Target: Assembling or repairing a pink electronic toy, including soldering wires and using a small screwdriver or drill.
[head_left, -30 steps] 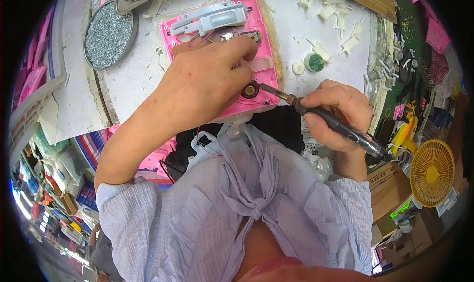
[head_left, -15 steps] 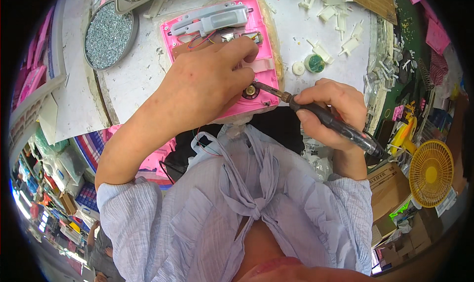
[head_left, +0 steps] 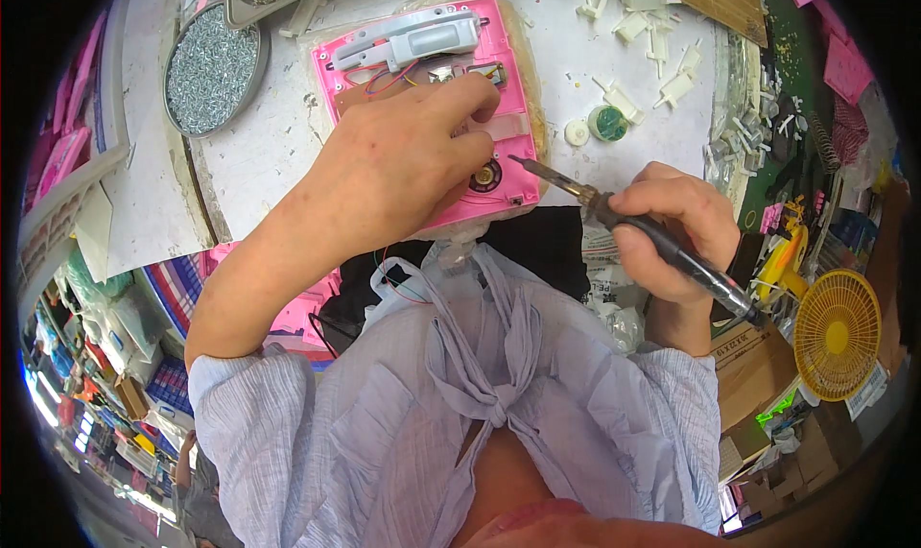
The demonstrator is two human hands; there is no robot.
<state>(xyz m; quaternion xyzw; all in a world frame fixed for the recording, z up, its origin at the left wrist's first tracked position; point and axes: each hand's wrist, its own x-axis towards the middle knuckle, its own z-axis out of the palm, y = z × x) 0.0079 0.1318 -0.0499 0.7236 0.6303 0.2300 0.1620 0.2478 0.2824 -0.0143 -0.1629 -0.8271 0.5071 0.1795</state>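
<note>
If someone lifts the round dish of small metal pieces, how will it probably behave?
The round dish, holding many small metal pieces, is probably heavy for its size. Its wide shape should resist tipping, but tilting would likely spill the loose pieces.

Open pink plastic casing lies flat, 1 round black speaker inside; slanted black pen-shaped soldering iron, tip near speaker.
</note>
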